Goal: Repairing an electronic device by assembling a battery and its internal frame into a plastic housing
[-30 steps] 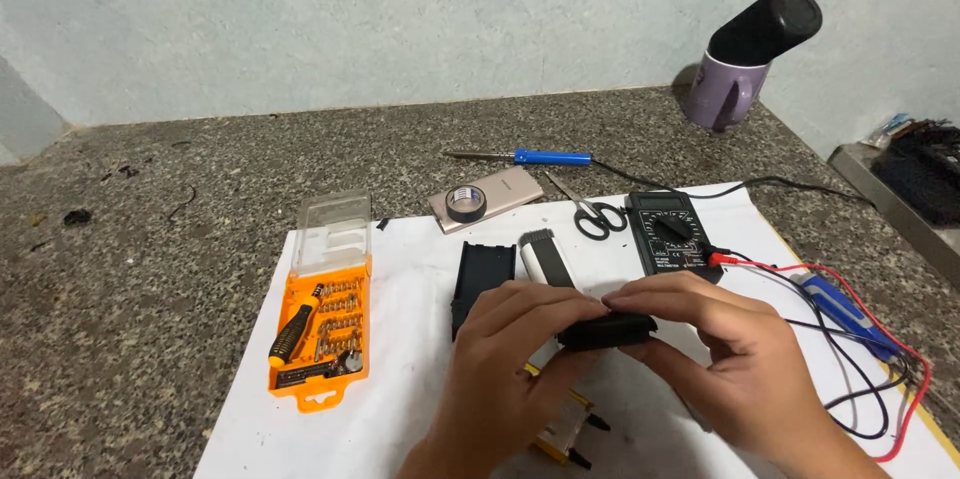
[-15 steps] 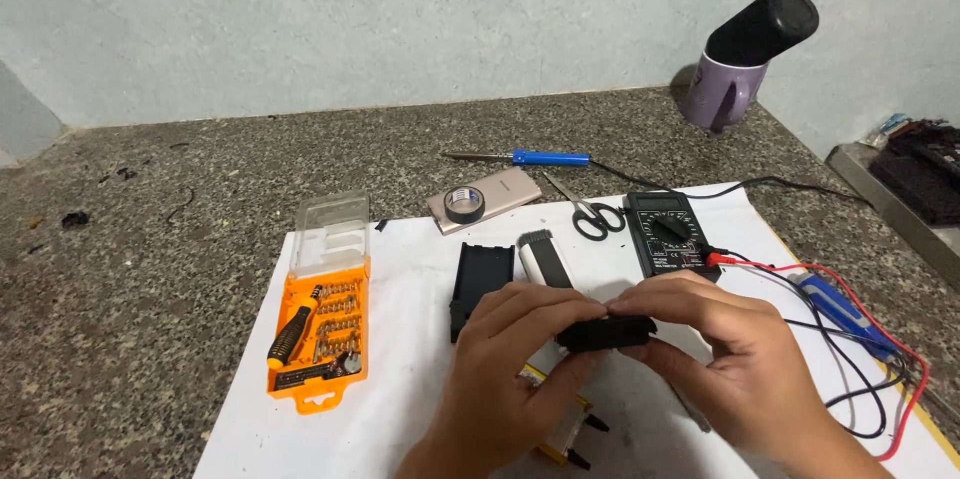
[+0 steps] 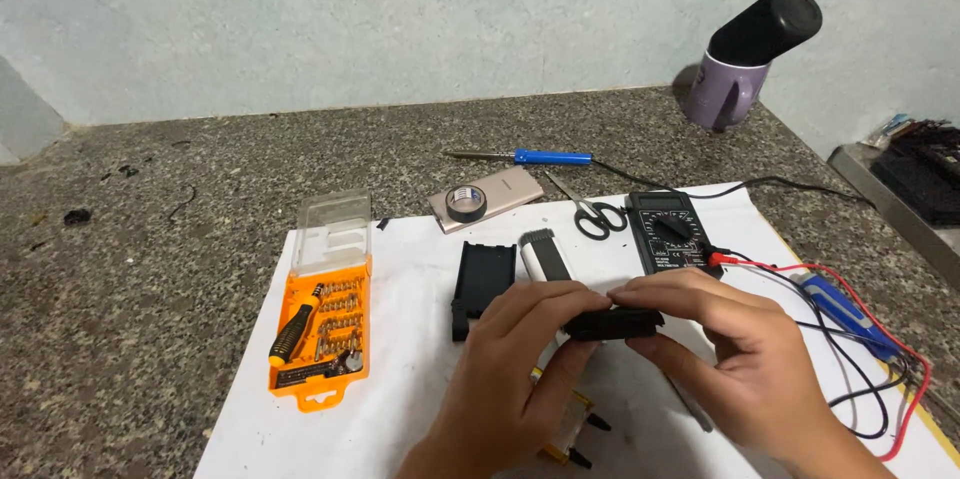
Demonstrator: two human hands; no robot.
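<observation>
Right now both hands, left hand (image 3: pixel 510 364) and right hand (image 3: pixel 745 359), pinch the small black plastic block (image 3: pixel 612 323) by its ends above the white sheet (image 3: pixel 420 359), looking light, rigid and a bit slick.

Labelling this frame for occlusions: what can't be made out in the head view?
- Small black part: the left hand and right hand cover its ends and underside.
- Yellow-edged item: mostly under the left hand.
- Multimeter dial markings: too small.
- Dark object at right: cut by the frame edge.
- Bits in the orange screwdriver kit: too small to tell types.
</observation>
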